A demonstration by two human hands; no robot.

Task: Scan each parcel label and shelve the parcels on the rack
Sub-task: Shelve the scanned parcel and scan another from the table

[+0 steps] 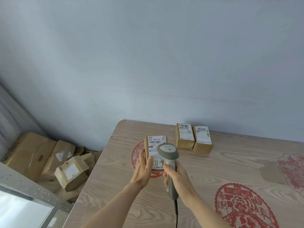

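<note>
Fingers of our left hand lie straight against the small brown cardboard parcel's left side | our right hand wraps the grey handheld scanner, head just above the white label | parcel's long axis runs away from us on the table.

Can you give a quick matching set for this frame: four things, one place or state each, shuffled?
Things:
1. scanner
2. nearest parcel
3. pair of parcels
4. pile of boxes

Places or states:
A. on the floor left of the table
B. gripped by the right hand
C. side by side near the wall
D. steadied by the left hand

Pairs: 1-B, 2-D, 3-C, 4-A
</note>
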